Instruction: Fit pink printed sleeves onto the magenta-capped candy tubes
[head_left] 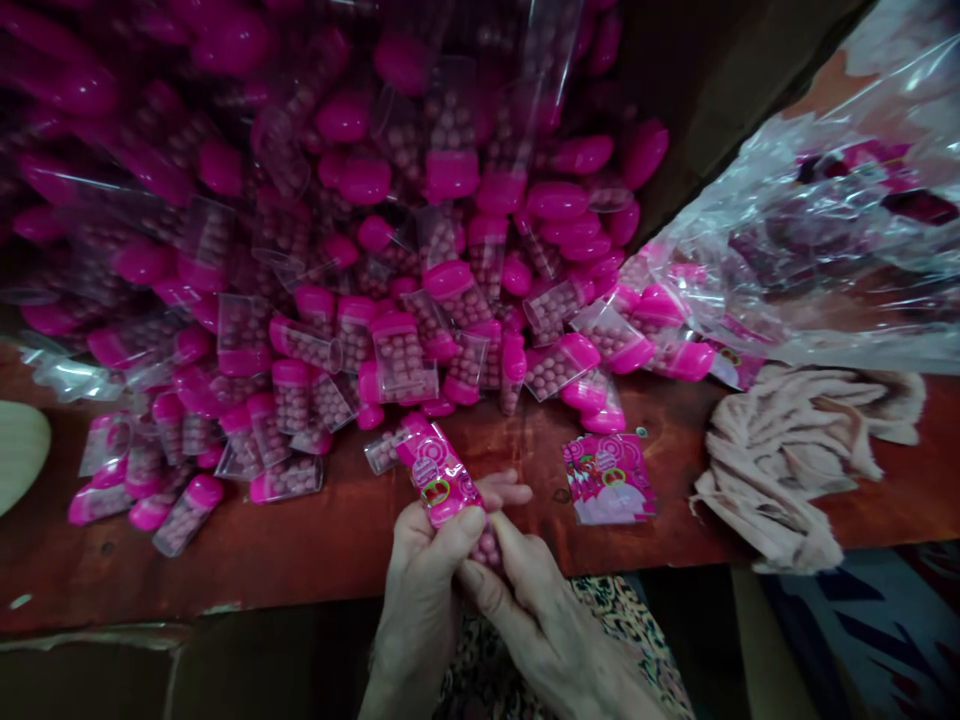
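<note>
Gripping a small clear jar (pixel 486 548) over the table (pixel 300 545), near its front edge, the left hand (pixel 421 570) closes thumb and fingers around it; the right hand (pixel 534 600) pinches its near end, some fingers loosely extended. Dusky pink balls show through there; a glossy bright-pink label (pixel 435 462) with pale print and a yellow-green ring covers much beyond.

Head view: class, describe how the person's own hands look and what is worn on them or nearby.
The left hand and right hand are both bare: no gloves, and no rings, sleeves or cuffs show. Below, between the arms, patterned cloth, dark with pale swirling shapes, may be clothing.
</note>
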